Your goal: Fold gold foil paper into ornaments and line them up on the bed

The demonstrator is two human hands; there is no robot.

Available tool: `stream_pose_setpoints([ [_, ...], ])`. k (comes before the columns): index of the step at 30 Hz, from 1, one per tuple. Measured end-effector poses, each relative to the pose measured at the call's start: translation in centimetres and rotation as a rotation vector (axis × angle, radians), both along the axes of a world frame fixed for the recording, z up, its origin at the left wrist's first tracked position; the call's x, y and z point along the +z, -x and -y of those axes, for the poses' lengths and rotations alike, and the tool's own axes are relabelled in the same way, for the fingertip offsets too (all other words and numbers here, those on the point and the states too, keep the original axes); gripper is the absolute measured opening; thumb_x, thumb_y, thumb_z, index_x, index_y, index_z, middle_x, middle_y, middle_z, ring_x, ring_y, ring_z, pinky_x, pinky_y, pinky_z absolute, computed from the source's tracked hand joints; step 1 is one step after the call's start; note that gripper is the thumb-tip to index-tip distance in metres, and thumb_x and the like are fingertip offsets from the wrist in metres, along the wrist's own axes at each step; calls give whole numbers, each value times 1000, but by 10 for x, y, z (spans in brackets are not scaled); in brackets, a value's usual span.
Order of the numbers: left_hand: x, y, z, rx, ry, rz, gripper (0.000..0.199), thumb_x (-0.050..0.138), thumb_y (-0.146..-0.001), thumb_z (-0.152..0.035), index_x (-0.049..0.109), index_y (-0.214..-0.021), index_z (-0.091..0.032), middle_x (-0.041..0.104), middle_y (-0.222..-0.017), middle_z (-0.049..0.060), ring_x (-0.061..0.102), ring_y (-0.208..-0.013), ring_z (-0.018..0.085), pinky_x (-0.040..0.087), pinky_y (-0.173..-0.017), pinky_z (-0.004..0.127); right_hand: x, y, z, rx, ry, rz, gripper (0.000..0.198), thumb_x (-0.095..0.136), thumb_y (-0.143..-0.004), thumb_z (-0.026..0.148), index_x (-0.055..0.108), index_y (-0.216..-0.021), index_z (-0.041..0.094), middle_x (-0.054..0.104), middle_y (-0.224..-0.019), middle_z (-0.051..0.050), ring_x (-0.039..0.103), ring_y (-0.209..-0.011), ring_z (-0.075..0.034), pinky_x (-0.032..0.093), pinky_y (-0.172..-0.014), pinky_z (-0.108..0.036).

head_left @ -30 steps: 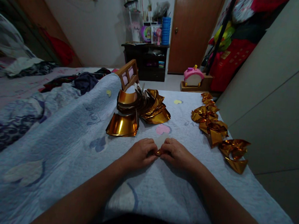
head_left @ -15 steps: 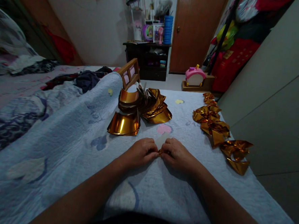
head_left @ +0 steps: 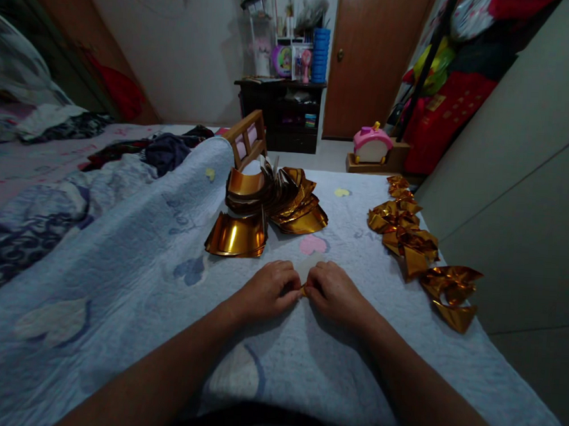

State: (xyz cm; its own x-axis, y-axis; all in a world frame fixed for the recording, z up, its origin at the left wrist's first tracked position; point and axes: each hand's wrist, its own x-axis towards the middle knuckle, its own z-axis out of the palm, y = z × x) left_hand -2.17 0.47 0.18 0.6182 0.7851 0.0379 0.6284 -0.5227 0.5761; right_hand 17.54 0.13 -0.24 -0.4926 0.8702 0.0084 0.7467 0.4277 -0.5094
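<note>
My left hand (head_left: pixel 273 288) and my right hand (head_left: pixel 334 288) meet over the middle of the bed cover, fingers pinched close together. Between the fingertips shows a small bit of gold foil paper (head_left: pixel 303 290); most of it is hidden by the fingers. Beyond the left hand lies a fanned pile of shiny gold foil sheets (head_left: pixel 237 234), curved and loosely stacked. Along the right edge of the bed runs a row of folded, crumpled gold foil pieces (head_left: pixel 410 243), apart from my right hand.
A pale blue quilt (head_left: pixel 128 319) with heart shapes covers the surface and rises in a ridge at left. A small wooden chair back (head_left: pixel 248 137) stands behind the foil pile. Farther off are a dark cabinet (head_left: pixel 278 116), a pink toy (head_left: pixel 372 144) and a wooden door (head_left: pixel 375 64).
Both hands stay in nearly the same place, still pinching the foil. The fingers have shifted slightly, and the foil bit between them sits at a slightly different angle.
</note>
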Motion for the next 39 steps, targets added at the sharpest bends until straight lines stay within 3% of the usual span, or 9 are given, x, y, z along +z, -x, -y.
stream_pose_setpoints([
  [19,-3,-6,4,120,-45,-146,14,57,-94,-27,60,-83,-18,57,-91,5,54,-92,22,41,-82,36,-7,3,1,-52,-52,27,9,57,-88,13,62,-82,17,63,-84,-6,52,-84,-20,33,-76,-32],
  [33,-8,-5,4,124,-49,-115,8,56,-94,-23,55,-86,-20,58,-90,3,51,-90,21,38,-80,34,-7,5,2,-78,-53,46,9,57,-89,15,60,-81,18,63,-84,-7,51,-82,-21,32,-75,-33],
  [39,-5,-7,4,128,-9,-116,4,59,-91,-20,58,-87,-20,59,-91,3,52,-92,22,38,-81,35,-11,5,2,-103,-73,-19,10,55,-85,9,58,-90,18,61,-87,-5,50,-82,-20,33,-74,-33],
])
